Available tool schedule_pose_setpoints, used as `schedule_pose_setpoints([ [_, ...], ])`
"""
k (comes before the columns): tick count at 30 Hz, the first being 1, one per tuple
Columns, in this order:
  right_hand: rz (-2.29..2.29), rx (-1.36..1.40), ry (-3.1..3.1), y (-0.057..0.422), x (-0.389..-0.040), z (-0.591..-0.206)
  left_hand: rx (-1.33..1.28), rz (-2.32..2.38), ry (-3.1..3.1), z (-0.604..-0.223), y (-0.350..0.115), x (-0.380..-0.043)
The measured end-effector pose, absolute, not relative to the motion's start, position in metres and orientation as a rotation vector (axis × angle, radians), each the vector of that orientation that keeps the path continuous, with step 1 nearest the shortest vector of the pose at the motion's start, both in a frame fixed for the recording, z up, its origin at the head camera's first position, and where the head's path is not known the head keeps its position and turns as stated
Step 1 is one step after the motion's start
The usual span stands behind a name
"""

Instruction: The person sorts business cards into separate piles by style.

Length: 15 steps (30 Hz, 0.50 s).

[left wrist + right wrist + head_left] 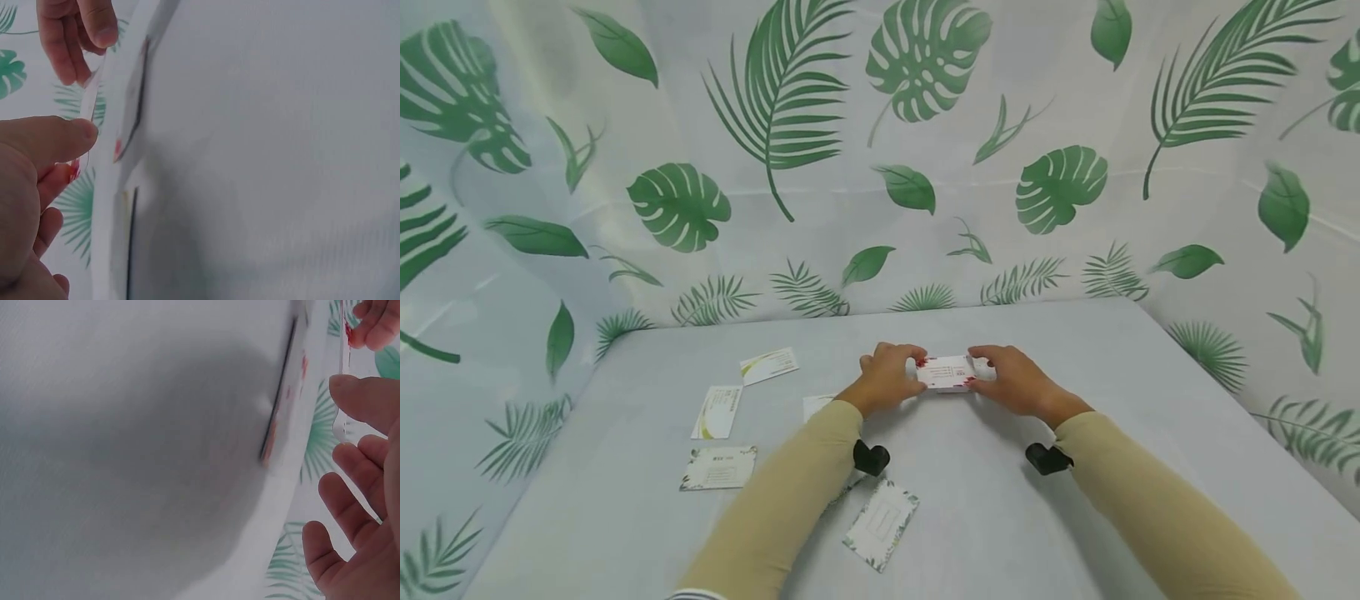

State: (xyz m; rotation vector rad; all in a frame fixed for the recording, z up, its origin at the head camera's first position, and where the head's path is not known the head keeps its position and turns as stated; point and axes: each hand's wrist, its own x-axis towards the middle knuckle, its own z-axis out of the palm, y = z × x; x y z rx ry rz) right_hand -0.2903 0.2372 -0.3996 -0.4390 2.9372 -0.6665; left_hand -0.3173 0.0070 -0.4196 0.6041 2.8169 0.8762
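Note:
A white business card point(946, 372) with red floral corners is held by its two short ends above the table. My left hand point(887, 377) pinches its left end, thumb and fingers bent around the edge. On the right end, my right hand point(1017, 383) pinches with thumb and forefinger, its other fingers spread apart in the right wrist view. Both wrist views show the held card point(90, 103) nearly edge-on, lifted off the surface. Below it lies another red-marked card point(284, 394), mostly hidden from the head view by the held one.
Cards with yellow curves point(769, 365) lie on the left of the white table point(1000, 517), one partly behind my left hand. Leaf-bordered cards point(718, 468) lie nearer, one partly covered by my left sleeve point(775, 508). A leaf-print curtain point(820, 208) stands behind.

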Motion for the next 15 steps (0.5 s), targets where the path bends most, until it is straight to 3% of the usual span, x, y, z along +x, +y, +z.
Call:
schedule_pose_setpoints([
  [15, -0.661, -0.263, 2.902, 0.257, -0.293, -0.418, 0.471, 0.799, 2.844, -0.43, 0.044, -0.313],
])
